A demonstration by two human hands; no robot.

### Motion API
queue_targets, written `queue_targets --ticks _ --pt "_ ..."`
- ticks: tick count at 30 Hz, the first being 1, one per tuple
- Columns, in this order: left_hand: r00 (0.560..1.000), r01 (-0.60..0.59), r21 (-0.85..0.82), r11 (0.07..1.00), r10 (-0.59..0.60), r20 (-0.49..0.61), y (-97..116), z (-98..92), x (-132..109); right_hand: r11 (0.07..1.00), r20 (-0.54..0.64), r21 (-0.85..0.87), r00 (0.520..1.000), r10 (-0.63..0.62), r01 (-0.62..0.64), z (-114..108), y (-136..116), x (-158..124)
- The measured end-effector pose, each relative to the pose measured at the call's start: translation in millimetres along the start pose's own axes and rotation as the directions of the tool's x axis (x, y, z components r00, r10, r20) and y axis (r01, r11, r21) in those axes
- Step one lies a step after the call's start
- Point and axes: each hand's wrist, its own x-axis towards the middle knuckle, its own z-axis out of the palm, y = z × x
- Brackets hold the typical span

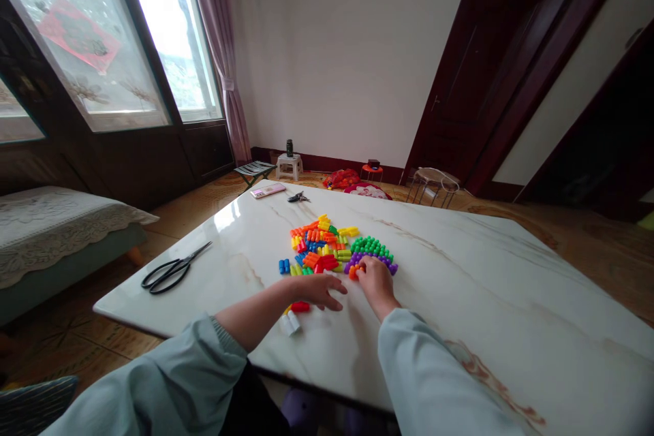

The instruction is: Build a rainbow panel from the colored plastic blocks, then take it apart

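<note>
My right hand (377, 284) is closed with its fingertips on a small orange plastic piece (354, 272), at the near edge of a purple group of pieces (368, 262). Behind the purple ones lies a green group (371, 246). Fingers apart, my left hand (325, 290) hovers over the table with nothing in it. Just beyond it is a loose pile of tube-shaped plastic pieces (319, 237) in orange, yellow, red, blue and green. Partly covered by my left forearm, a red piece (300, 307) and white pieces (291, 323) lie nearer me.
The white marble-patterned table (460, 286) also holds black-handled scissors (176, 271) at the left, and a pink phone (268, 191) and keys (299, 197) at the far edge. Beyond it stand a folding stool (255, 169), a white stool (289, 165) and a round stool (434, 179).
</note>
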Motion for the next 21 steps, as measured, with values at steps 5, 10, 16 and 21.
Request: queue_targets --ticks 5,10,16,21 --pt "0.999 0.041 0.003 0.999 -0.041 0.031 5 -3.1 -2 1.000 -0.006 -0.011 1.000 -0.011 0.011 0 2 1" --pt "0.996 0.062 -0.138 0.988 -0.052 0.075 17 -8.0 -7 1.000 -0.017 -0.027 1.000 -0.015 0.015 1 5 2" --pt "0.998 0.040 -0.168 0.985 -0.031 0.059 19 -19.0 -7 0.999 -0.014 -0.039 1.000 -0.004 0.004 2 5 1" --pt "0.966 -0.050 -0.052 0.997 0.035 -0.255 13 -36.1 -2 0.999 -0.029 -0.037 1.000 0.004 -0.005 -5 3 0"
